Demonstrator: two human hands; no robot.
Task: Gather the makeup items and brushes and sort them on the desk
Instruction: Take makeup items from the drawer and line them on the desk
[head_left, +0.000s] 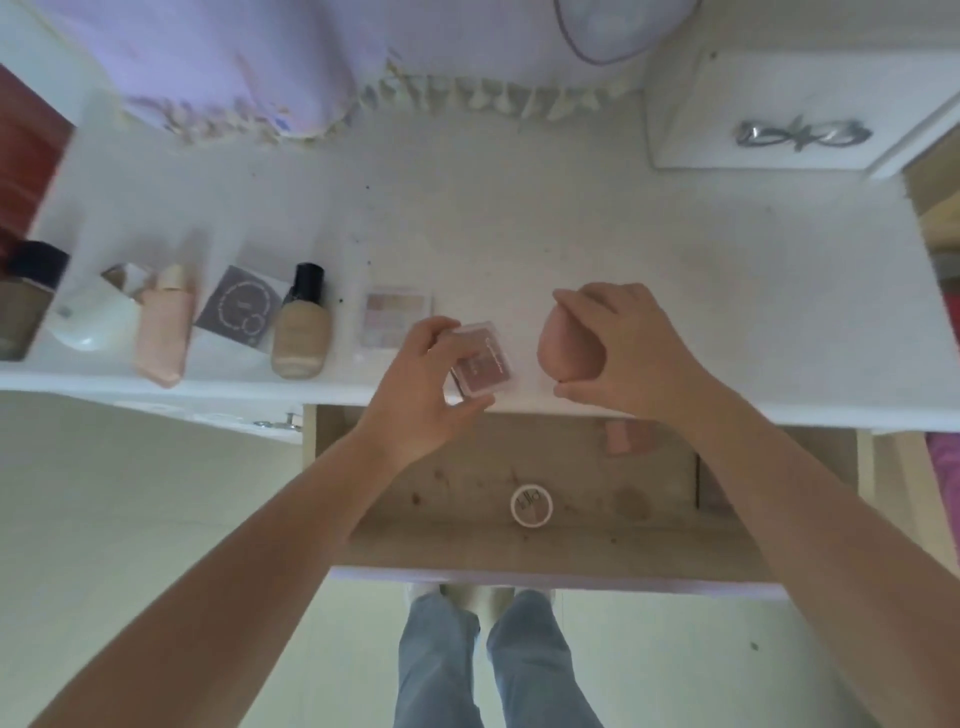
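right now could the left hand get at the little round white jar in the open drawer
Probably not yet: the left hand grips the pink compact, so it is occupied. Otherwise the way looks free, since the round white jar sits uncovered on the open drawer floor, below the hand.

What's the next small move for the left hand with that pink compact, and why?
Probably set the pink compact down just right of the palette. The left hand holds it over the desk's front edge, and the row of bottles and cases ends at that palette. The right hand is busy gripping the sponge.
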